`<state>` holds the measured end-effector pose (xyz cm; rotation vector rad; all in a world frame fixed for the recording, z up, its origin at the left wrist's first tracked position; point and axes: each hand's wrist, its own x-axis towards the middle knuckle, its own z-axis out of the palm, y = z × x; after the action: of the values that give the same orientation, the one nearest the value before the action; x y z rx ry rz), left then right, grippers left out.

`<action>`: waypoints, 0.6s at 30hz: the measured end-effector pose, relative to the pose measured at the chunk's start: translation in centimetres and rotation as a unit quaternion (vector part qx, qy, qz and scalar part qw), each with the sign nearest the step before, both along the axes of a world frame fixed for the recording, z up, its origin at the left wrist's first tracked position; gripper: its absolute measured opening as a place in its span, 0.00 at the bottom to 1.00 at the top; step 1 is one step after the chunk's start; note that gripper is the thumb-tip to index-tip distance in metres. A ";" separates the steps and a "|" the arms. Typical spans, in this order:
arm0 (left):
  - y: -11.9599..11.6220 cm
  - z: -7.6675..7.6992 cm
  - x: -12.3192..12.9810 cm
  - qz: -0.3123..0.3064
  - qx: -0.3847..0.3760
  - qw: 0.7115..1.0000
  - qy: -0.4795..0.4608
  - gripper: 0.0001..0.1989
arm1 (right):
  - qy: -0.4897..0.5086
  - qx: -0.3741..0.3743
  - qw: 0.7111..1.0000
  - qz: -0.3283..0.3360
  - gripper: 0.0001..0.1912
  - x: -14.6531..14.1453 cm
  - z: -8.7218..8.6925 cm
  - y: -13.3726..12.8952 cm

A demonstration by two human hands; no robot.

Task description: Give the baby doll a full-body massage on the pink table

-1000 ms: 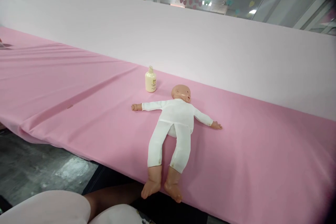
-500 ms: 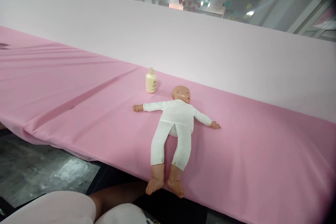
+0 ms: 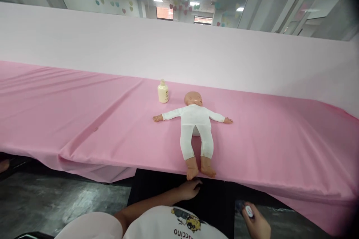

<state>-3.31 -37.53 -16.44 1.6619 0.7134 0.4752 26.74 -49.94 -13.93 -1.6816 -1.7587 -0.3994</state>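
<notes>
Bottle (image 3: 163, 92), pale yellow and upright, stands on the pink cloth (image 3: 112, 130) near its back edge, just left of the doll's head. Right of it and lower, beyond the cloth's front edge, the left hand (image 3: 190, 190) lies over black material (image 3: 157, 185), fingers loosely bent; nothing shows in them, though their undersides are hidden, so how far they are open I cannot tell. Directly beyond those fingers is the doll (image 3: 195, 115), its feet at the front edge and its long axis running back from there, head near the back edge. Whether hand and feet touch is unclear. Of both hands, the left is nearer. White-clothed, bald and barefoot, the doll has arms spread wide, legs slightly apart and face turned right. Farther right, below the front edge, the right hand (image 3: 259, 224) has its fingers closed round a small object (image 3: 249, 211) with a white round face.
</notes>
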 end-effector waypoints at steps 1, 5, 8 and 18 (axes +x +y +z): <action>-0.3 -0.5 0.2 -0.011 0.004 0.999 0.032 0.16 | -0.007 -0.023 1.000 -0.003 0.16 0.2 0.7 -0.2; -1.7 0.7 0.9 -0.120 0.072 0.990 0.001 0.33 | -0.102 -0.043 0.993 0.044 0.11 -2.0 6.9 -1.2; -2.8 4.0 1.6 -0.164 0.105 0.979 -0.065 0.55 | -0.129 -0.005 0.989 0.072 0.08 -5.7 11.9 -1.3; -4.9 10.8 -1.8 -0.083 0.113 0.981 -0.137 0.50 | -0.112 -0.014 0.971 0.211 0.09 -14.0 20.9 -0.6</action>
<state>-5.13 -42.44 -5.65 1.8044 0.3235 0.6697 12.74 -50.49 6.97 -1.2673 -2.2342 -0.3800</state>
